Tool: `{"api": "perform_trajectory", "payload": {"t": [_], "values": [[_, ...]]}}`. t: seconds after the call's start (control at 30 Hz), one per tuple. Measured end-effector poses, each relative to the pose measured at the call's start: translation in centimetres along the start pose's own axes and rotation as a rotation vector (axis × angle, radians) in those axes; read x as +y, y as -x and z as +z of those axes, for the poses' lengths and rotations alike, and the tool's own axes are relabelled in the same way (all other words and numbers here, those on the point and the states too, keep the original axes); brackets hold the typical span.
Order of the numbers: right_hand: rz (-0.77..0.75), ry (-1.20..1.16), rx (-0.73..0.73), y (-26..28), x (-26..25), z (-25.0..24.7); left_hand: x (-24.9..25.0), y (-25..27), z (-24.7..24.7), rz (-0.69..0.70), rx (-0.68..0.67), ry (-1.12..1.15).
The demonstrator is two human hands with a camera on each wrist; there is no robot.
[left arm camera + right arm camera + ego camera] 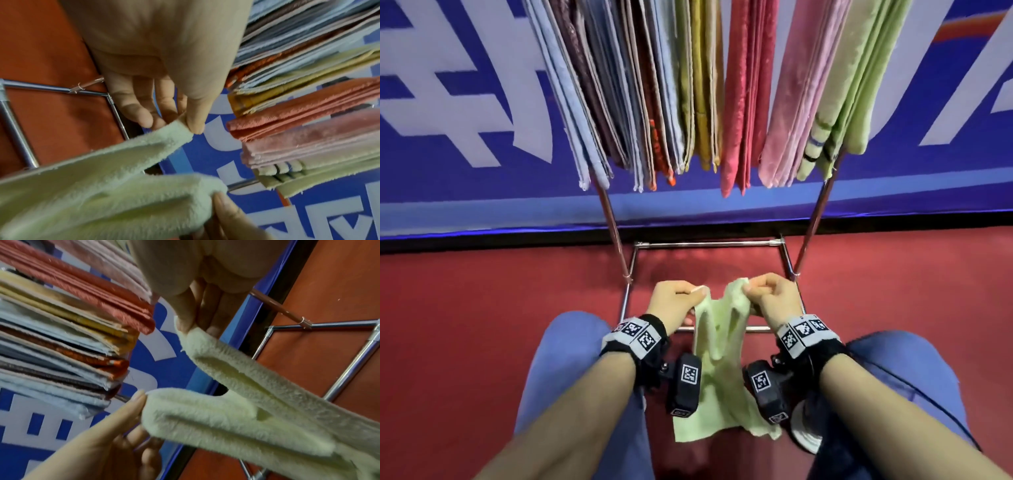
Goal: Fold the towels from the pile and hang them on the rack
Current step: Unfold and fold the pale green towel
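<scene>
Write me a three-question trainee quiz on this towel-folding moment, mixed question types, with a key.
1. True or false: the light green towel is already draped over the rack.
2. Multiple choice: how is the towel held? A) by the left hand alone; B) by the right hand alone; C) each hand pinches one top corner; D) it lies flat on the red floor.
3. Fill in: the hanging towels nearest the rack's right post are coloured ____.

Key: 1. false, it hangs between the hands, in front of the rack. 2. C. 3. light green.
</scene>
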State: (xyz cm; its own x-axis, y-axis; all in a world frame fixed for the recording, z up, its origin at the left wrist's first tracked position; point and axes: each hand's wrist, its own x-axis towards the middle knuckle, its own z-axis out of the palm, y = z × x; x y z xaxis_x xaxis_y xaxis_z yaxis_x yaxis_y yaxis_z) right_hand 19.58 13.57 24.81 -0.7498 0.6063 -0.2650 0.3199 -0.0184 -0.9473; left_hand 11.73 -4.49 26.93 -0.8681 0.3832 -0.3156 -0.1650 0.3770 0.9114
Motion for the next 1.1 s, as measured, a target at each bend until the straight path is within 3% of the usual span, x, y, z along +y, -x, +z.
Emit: {"api": "perform_trajectory", "payload": {"t": [0.1,0.23,0.37,0.53,0.83,1.1], "values": [[-0.003,0.009,-0.068,0.1,1.2,1.5,-1.0,-0.6,0.7,-0.083,-0.087,0.064],[-0.137,0.11,-0.07,0.6,1.4,3.2,-1.5,-1.2,0.9,-0.153,-0.139,0.156],[-0.271,0.249,-0.027,1.1,1.4,4.3,-1.4,-1.5,1.4,-0.128,-0.13,0.178],[-0.289,0.269,0.06,0.9,2.1,4.8,-1.6,-2.0,2.0,-0.116,-0.106,0.17],[-0.356,0.341,-0.025,1.4,2.0,4.4,-2.1,-2.1,1.7,-0.129,-0.165,0.152],[-0.364,0.278,-0.078,1.2,1.9,4.2,-2.1,-1.7,1.4,-0.03,-0.177,0.017]]}}
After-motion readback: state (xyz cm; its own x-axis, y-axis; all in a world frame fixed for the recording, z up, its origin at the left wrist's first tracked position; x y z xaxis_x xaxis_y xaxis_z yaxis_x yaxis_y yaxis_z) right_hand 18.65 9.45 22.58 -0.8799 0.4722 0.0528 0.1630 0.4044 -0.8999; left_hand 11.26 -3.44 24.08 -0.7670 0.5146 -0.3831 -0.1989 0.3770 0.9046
